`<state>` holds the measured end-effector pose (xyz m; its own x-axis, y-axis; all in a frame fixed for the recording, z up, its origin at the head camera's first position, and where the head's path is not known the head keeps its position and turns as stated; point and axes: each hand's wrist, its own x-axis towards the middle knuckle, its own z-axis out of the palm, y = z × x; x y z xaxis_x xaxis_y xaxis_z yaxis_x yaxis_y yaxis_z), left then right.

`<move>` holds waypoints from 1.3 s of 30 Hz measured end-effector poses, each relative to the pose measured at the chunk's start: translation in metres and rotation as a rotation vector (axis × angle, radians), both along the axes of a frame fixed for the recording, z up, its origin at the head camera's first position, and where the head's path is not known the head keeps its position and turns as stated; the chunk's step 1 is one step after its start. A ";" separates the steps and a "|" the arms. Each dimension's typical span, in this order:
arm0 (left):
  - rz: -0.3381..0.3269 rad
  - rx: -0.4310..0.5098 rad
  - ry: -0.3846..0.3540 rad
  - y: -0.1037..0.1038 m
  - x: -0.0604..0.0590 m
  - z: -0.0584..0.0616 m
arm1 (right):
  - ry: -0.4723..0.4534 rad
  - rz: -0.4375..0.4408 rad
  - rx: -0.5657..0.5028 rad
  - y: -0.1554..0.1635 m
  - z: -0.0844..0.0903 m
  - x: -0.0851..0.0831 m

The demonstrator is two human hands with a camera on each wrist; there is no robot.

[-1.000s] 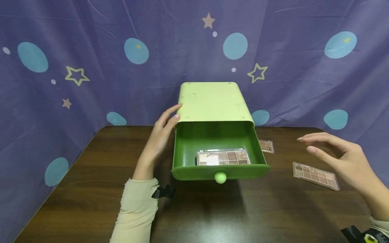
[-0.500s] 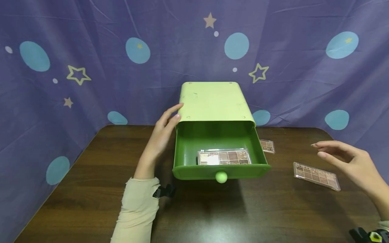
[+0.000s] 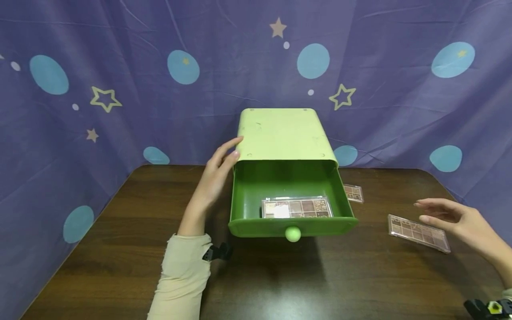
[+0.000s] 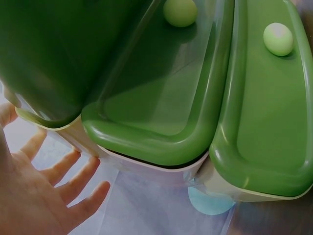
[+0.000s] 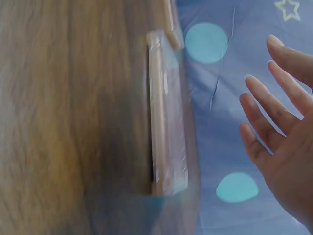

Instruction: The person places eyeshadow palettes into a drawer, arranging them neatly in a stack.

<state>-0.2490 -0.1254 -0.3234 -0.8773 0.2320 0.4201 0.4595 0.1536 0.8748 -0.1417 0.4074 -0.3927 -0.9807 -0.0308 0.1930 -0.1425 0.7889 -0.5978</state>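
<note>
A light green drawer box (image 3: 282,133) stands on the dark wooden table (image 3: 280,275), its dark green drawer (image 3: 291,195) pulled out, with a round knob (image 3: 293,234) in front. One eyeshadow palette (image 3: 297,207) lies inside the drawer. My left hand (image 3: 218,171) rests with straight fingers against the box's left front corner; the left wrist view shows the left hand's fingers (image 4: 63,181) spread beside the box (image 4: 146,98). My right hand (image 3: 452,218) hovers open just above a second palette (image 3: 418,232) on the table, seen edge-on as the palette (image 5: 166,112) beside the right hand's fingers (image 5: 274,122).
A third palette (image 3: 354,193) lies partly hidden behind the drawer's right side. A purple curtain with blue dots and stars (image 3: 120,89) encloses the table at the back and sides. Table edges run along left and right.
My right hand has dropped lower and moved right, down to the palette on the table. The left hand and drawer have stayed put.
</note>
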 end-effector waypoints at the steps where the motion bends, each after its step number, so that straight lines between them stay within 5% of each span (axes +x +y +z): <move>1: 0.001 -0.002 -0.002 0.000 0.000 0.000 | 0.000 0.003 0.002 0.003 -0.003 -0.001; 19: -0.006 0.002 0.004 -0.001 0.000 -0.001 | -0.177 0.116 0.027 0.025 -0.035 -0.002; 39: 0.000 0.007 -0.001 0.000 0.001 0.000 | -0.115 0.146 0.048 0.016 -0.044 -0.008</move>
